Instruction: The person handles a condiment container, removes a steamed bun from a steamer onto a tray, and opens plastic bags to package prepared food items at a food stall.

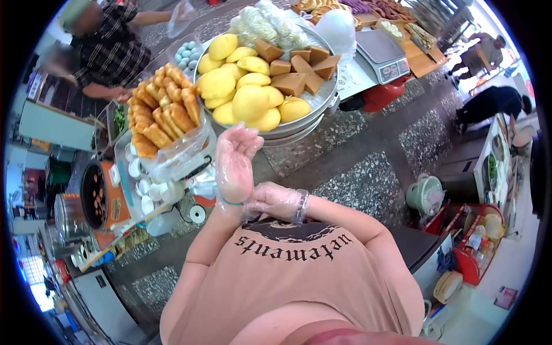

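Observation:
My left hand (pixel 237 164) wears a clear plastic glove and is raised palm up, fingers apart and slightly bent, with nothing in it. Also gloved, my right hand (pixel 277 199) has its fingers closed at the left wrist, on the cuff of the plastic glove (pixel 230 202). A greenish band shows on that wrist. Just beyond my left hand stands a round metal steamer (pixel 299 127) with yellow buns (pixel 251 103) and brown cake wedges (pixel 307 75). To its left lies a pile of fried dough sticks (pixel 164 109) on plastic.
A digital scale (pixel 382 54) stands right of the steamer. Bluish eggs (pixel 187 56) lie behind the dough sticks. White cups (pixel 150 192) and an orange pot (pixel 103 195) are at left. A person in a checked shirt (pixel 112 49) stands across the stall; others are at far right.

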Tool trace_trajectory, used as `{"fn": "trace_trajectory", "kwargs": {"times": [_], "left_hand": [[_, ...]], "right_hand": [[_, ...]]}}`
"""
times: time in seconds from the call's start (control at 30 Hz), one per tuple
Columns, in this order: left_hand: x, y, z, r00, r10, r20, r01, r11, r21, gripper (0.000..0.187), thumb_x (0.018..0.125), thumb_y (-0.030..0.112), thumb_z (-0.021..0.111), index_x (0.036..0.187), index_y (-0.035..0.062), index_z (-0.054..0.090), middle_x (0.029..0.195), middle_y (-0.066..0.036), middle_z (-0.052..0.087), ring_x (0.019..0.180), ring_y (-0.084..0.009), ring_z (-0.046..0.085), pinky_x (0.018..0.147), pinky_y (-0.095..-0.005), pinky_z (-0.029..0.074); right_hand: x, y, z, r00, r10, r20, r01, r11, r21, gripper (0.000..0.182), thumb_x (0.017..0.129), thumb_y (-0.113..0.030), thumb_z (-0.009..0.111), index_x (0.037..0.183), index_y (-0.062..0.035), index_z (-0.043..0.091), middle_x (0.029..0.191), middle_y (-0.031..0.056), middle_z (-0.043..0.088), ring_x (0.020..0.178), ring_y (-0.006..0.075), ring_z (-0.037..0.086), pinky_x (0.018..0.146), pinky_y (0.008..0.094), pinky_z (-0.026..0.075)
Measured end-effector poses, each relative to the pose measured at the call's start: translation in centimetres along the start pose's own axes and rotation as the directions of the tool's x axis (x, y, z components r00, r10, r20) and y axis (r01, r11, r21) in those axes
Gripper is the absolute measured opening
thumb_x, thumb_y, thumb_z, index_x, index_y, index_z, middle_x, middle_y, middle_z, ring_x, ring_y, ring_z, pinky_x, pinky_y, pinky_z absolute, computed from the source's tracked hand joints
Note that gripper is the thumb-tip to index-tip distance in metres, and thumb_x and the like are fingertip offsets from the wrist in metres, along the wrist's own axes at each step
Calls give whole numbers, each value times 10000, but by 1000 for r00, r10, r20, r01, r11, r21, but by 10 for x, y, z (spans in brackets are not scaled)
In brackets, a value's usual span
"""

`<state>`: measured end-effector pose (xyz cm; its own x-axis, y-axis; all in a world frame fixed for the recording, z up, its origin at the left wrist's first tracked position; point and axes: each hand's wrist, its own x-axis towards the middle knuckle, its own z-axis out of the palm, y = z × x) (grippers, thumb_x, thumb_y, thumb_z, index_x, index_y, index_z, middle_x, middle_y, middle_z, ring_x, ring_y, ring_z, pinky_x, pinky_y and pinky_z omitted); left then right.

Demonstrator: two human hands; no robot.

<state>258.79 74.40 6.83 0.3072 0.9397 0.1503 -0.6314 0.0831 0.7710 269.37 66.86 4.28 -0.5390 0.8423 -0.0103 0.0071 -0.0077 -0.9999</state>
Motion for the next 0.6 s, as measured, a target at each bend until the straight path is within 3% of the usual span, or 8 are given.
{"fn": "trace_trajectory", "kwargs": {"times": [0.1,0.17,0.2,0.33,0.37,0.4,0.47,0.6], "left_hand": [[24,-17,-3,1000,-2,10,3,999,-33,401,1021,319,360,1250,14,483,1125,-114,609,1066,-209,585,942,-371,471],[45,-31,-5,1000,6,-12,-7,998,-58,387,1018,304,365,1240,10,486,1114,-116,608,1055,-213,584,919,-369,477],[56,-37,-4,1000,3,-16,-4,998,-61,387,1018,304,365,1240,10,486,1114,-116,608,1055,-213,584,919,-369,477],[82,-54,5,999,14,-49,-12,999,50,367,1014,323,373,1173,30,527,1043,-84,607,963,-186,583,886,-354,474],[87,-60,7,999,-7,-50,10,998,66,349,1012,309,375,1153,30,530,1026,-84,606,937,-185,584,872,-350,475],[93,-67,8,998,8,-67,-3,997,81,349,1012,309,375,1153,30,530,1026,-84,606,937,-185,584,872,-350,475],[103,-87,17,998,9,-63,0,990,138,333,1007,297,382,1126,27,536,1009,-86,616,926,-184,590,867,-349,477],[128,-134,66,982,48,-181,-19,987,159,336,1020,303,393,1092,18,557,980,-80,627,916,-182,595,837,-339,483]], "right_hand": [[2,8,-32,997,82,5,-79,980,-180,232,938,-221,569,951,5,619,833,181,622,744,264,588,719,378,479],[-6,12,-62,997,-13,-75,-19,911,-413,200,927,-186,580,925,8,626,803,147,645,735,251,621,707,360,493],[-14,15,-78,985,96,-142,-143,916,-374,183,918,-180,592,939,-3,634,809,136,653,758,229,636,707,350,501],[-59,47,-131,896,88,-436,-214,945,-248,247,896,-82,603,1137,-28,597,887,80,657,808,161,635,736,305,519],[-73,61,-146,867,199,-458,-267,959,-89,340,866,29,543,1197,-41,574,906,53,637,802,134,610,739,281,516],[-86,64,-163,867,179,-466,-225,973,-46,471,796,131,428,1203,-50,583,896,36,622,792,116,587,734,258,507],[-111,73,-196,806,281,-521,-311,950,31,534,768,150,372,1200,-75,591,903,44,654,790,132,611,759,264,512],[-148,105,-276,826,230,-515,-259,966,15,565,736,172,351,1177,-67,609,878,43,648,748,123,590,716,248,501]]}}
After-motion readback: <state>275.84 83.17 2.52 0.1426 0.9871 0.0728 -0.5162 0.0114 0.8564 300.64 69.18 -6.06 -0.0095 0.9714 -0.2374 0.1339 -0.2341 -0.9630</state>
